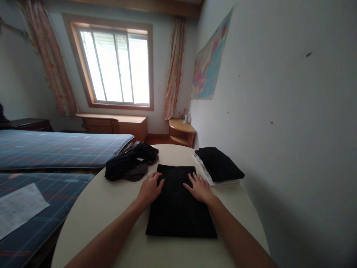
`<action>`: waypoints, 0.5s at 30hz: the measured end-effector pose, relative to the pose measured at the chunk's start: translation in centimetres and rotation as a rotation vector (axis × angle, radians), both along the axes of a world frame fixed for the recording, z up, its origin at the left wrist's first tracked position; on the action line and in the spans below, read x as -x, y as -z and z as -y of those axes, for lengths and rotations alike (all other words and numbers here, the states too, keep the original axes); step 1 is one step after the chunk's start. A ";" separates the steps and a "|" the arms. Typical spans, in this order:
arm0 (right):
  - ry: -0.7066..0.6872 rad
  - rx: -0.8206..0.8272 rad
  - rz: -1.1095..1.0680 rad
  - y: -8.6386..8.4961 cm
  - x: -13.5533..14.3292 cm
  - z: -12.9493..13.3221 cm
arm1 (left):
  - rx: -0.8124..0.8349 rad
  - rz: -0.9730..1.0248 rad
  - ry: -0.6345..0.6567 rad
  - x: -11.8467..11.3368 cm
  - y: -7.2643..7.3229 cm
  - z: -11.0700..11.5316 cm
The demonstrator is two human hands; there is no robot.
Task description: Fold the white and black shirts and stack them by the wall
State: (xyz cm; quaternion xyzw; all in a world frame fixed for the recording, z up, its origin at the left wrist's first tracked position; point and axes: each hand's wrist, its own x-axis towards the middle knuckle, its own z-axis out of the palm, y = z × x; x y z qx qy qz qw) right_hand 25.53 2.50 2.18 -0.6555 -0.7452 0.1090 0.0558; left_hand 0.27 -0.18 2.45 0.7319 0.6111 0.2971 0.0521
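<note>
A black cloth [181, 212], folded into a neat flat rectangle, lies in the middle of the round cream table [97, 208]. My left hand [151, 187] rests on its left edge, fingers bent slightly and apart. On the right edge lies my right hand [199, 186], its fingers spread over the fabric. Neither hand grips the cloth. To the right is a stack of folded black cloth [219, 163] with white folded layers [205, 173] under it. A crumpled heap of dark clothing [129, 163] sits at the table's far left.
Two blue plaid mattresses [64, 149] are to the left; a sheet of paper [22, 208] lies on the nearer one. A white wall [292, 149] runs along the right. Beyond stand a wooden desk [131, 124] under the window and a corner shelf [182, 128].
</note>
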 end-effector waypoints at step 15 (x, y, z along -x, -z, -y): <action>-0.041 -0.129 0.043 -5.3 1.8 4.7 | 0.168 -0.064 0.398 1.4 -1.1 2.8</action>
